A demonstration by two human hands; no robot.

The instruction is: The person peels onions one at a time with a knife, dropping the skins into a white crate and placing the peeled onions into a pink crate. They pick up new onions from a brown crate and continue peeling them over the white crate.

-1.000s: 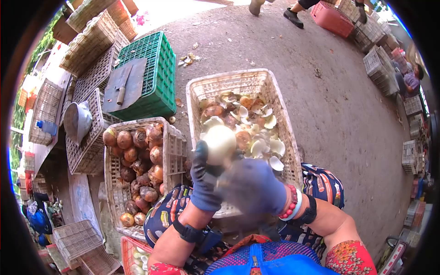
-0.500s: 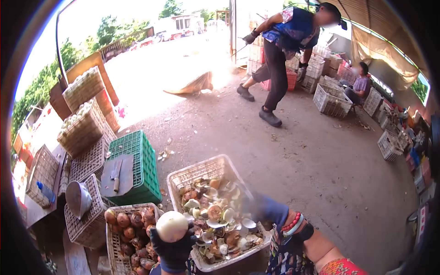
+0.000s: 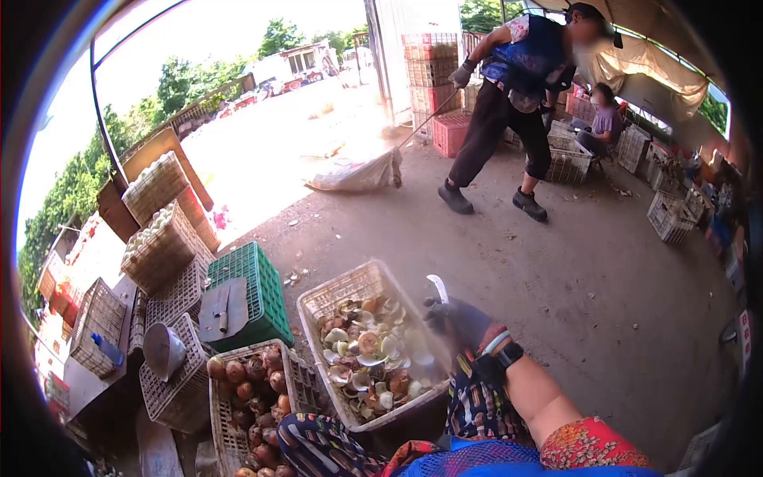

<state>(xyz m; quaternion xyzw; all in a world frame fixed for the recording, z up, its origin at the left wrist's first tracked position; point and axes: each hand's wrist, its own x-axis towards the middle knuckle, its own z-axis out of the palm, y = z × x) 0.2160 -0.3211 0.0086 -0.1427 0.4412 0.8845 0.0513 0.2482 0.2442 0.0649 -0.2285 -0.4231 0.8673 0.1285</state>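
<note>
My right hand (image 3: 461,322), in a dark glove, is closed beside the right rim of a pale plastic crate (image 3: 311,300). From the top of the fist juts a small curved knife (image 3: 436,288), its pale blade pointing up. Brown peels and white parings (image 3: 367,342) lie heaped in that crate. My left hand is out of view. To the left of the peel crate, a second pale crate (image 3: 300,381) holds brown, round root vegetables (image 3: 256,367), close to my patterned trouser leg (image 3: 314,447).
A green crate (image 3: 274,298) carries a dark board with a knife (image 3: 223,310). Behind a metal bowl (image 3: 164,350) stand crates of white peeled roots (image 3: 151,238). A person (image 3: 509,95) drags a sack (image 3: 358,171) across the floor; another person (image 3: 602,127) sits beside crates.
My left hand and the white peeled root it held have left the view. The curved knife now shows in my raised right hand. The walking person has moved right, pulling the sack.
</note>
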